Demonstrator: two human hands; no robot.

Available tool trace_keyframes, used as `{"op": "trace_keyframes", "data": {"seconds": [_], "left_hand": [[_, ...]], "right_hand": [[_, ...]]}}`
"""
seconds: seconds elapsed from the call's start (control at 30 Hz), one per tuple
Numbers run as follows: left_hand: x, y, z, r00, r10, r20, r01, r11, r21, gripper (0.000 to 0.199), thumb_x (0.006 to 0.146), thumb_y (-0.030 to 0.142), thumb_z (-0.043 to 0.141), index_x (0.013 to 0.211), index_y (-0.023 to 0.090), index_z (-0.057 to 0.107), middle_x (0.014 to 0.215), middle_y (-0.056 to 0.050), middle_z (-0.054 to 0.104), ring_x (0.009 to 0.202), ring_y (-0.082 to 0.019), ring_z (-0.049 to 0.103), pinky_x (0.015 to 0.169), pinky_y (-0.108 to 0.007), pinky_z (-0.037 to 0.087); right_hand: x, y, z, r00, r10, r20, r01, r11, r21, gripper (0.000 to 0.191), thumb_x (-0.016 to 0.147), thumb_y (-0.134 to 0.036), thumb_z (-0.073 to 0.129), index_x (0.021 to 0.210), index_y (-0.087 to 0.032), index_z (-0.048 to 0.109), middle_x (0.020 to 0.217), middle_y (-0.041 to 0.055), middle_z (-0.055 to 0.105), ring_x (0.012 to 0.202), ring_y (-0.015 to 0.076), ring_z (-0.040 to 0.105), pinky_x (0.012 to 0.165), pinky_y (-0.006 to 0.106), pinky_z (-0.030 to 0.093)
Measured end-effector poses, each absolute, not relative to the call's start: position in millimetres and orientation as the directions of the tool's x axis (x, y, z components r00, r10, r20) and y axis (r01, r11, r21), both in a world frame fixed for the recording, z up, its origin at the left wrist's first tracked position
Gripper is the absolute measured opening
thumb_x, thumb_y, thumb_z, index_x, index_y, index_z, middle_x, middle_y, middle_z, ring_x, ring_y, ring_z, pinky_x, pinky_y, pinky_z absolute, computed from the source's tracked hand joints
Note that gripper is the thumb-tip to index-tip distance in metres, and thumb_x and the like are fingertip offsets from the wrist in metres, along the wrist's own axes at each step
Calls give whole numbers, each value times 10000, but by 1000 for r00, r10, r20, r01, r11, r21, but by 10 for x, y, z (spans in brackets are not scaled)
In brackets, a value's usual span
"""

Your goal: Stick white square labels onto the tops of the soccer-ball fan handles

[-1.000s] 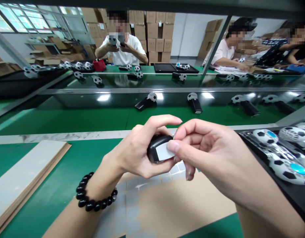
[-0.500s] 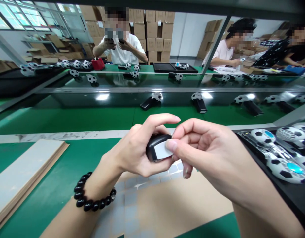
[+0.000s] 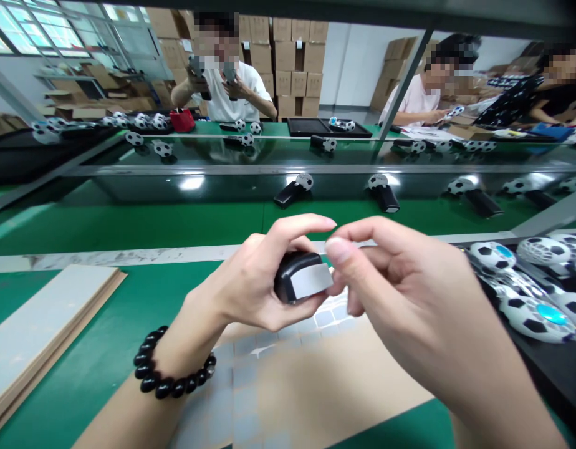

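Note:
My left hand [image 3: 250, 280] is wrapped round a black device [image 3: 284, 280] with a rounded end turned towards me; the rest of its body is hidden in the palm. A pale grey rectangular label [image 3: 311, 280] lies across that end. Close to the label's right edge is my right hand [image 3: 386, 280], its fingers loosely bent and its thumb off the label. Whether a fingertip touches the edge I cannot tell. Below both hands lies a brown backing sheet [image 3: 335, 374] with rows of grey label shapes.
A stack of pale boards [image 3: 49, 324] lies at left. On the right, a black tray [image 3: 550, 380] holds several football-patterned devices [image 3: 533, 315]. Beyond a metal rail, more black-handled devices [image 3: 384, 193] lie on the green conveyor belt [image 3: 213, 221]. Co-workers [image 3: 239, 87] sit across it.
My right thumb has lifted off the label, leaving more of it in sight. The devices on the near belt have shifted slightly right. The co-worker opposite has moved the hand-held objects apart.

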State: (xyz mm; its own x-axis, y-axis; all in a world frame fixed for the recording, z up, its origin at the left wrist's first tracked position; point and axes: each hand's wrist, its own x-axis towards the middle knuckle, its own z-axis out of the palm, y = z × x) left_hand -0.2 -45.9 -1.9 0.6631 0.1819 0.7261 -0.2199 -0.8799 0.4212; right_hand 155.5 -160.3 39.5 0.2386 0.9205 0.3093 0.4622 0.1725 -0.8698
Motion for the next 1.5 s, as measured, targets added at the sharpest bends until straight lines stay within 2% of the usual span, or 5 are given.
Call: {"op": "trace_keyframes", "data": {"seconds": [0.37, 0.73, 1.07, 1.33, 1.5], "left_hand": [[16, -429, -60, 646, 205, 735, -292, -823, 487, 774, 773, 83, 729, 1450, 319, 439, 908, -17, 719, 721, -182, 730, 614, -263, 614], [86, 934, -614, 840, 186, 510, 179, -982, 64, 288, 994, 381, 592, 1156, 169, 702, 1199, -149, 758, 1196, -280, 697, 1076, -452, 540], [-151, 1168, -1005, 862, 377, 340, 387, -921, 40, 385, 1002, 422, 515, 1266, 206, 693, 1414, -126, 648, 1349, -298, 596, 1106, -460, 530], [13, 612, -490, 555, 510, 657, 517, -830, 207, 856, 771, 261, 826, 1510, 154, 405, 1643, -219, 321, 1562, -438, 205, 1252, -651, 217], [69, 192, -196, 445, 584, 679, 378, -810, 449, 479, 752, 283, 888, 1127, 172, 612, 966, 3, 711, 976, -229, 725, 935, -369, 589]], "right_hand": [[1554, -1271, 15, -177, 983, 55, -1, 56, -998, 365, 895, -568, 642, 988, -261, 469, 687, -78, 559, 551, 121, 583, 489, 231, 487], [2204, -91, -724, 284, 953, 101, 674, -124, -728, 313, 994, -342, 656, 1258, -174, 636, 1272, 95, 656, 1088, 248, 669, 920, 466, 575], [2005, 830, -688, 256, 953, 160, 857, -147, -494, 339, 993, -340, 658, 1298, -193, 627, 1350, 106, 626, 1133, 261, 657, 943, 482, 572], [1926, -96, -37, 185, 910, 372, 841, 49, -538, 235, 1069, -260, 483, 1246, -203, 628, 1426, 113, 521, 1327, 223, 535, 1114, 360, 433], [1605, -1469, -155, 181, 827, 532, 606, 332, -723, 231, 999, -203, 577, 1223, -257, 586, 1258, 75, 626, 1033, 183, 678, 890, 316, 557]]}}
